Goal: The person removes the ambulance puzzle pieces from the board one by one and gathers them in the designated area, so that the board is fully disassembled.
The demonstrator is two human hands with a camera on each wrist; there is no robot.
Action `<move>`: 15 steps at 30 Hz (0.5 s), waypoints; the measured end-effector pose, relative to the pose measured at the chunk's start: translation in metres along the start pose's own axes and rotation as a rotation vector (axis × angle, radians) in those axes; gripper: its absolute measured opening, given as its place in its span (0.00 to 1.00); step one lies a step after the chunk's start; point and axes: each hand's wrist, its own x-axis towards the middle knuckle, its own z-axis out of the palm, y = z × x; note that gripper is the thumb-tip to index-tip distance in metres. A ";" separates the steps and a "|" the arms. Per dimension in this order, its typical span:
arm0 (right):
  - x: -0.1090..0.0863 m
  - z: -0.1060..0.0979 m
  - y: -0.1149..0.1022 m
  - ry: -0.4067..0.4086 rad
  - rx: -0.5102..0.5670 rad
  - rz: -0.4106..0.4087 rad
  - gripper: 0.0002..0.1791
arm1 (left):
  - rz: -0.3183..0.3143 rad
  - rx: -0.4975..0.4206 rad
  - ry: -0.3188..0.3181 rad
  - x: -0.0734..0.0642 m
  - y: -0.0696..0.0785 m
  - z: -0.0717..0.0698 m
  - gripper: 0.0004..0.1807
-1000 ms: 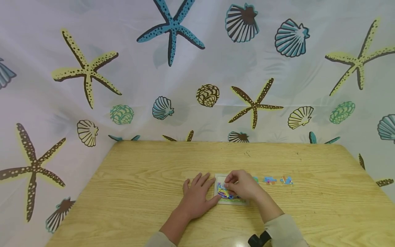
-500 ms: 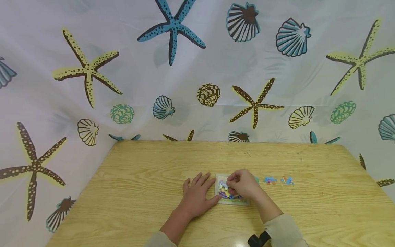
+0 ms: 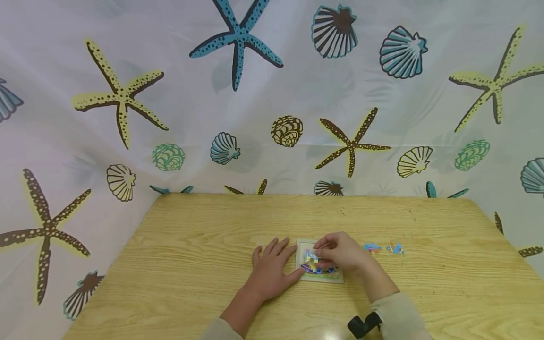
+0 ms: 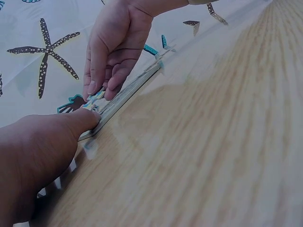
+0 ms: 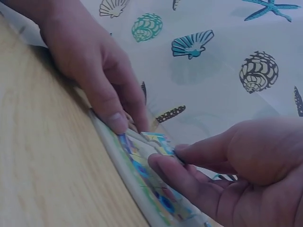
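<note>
A small jigsaw puzzle board (image 3: 321, 280) with a pale border lies on the table, its lower rows showing a colourful picture with blue wheels. My left hand (image 3: 272, 275) rests on the table at the board's left, fingers spread, its thumb pressing on the left edge. Above the upper part of the board, my right hand (image 3: 342, 254) pinches a blue-and-yellow jigsaw piece (image 5: 160, 142) between thumb and fingers. In the right wrist view the piece is tilted over a pale gap in the picture. The right fingers hide part of the board in the head view.
Two loose jigsaw pieces, a blue one (image 3: 372, 247) and a blue-and-orange one (image 3: 395, 248), lie in a row right of the board. The wooden table (image 3: 204, 236) meets a sheet (image 3: 255, 113) printed with starfish and shells at the back and sides.
My right hand shifts slightly right with the pinched piece, and its wrist swings right, covering a greenish piece that showed beside it earlier. The left hand stays in place.
</note>
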 end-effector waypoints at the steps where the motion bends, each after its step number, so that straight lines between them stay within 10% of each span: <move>1: -0.001 -0.003 0.000 -0.015 -0.002 -0.005 0.11 | 0.000 -0.001 0.001 0.000 0.000 0.000 0.35; 15: -0.013 -0.042 0.002 -0.075 -0.051 -0.009 0.13 | 0.005 -0.007 0.018 0.000 -0.002 0.004 0.35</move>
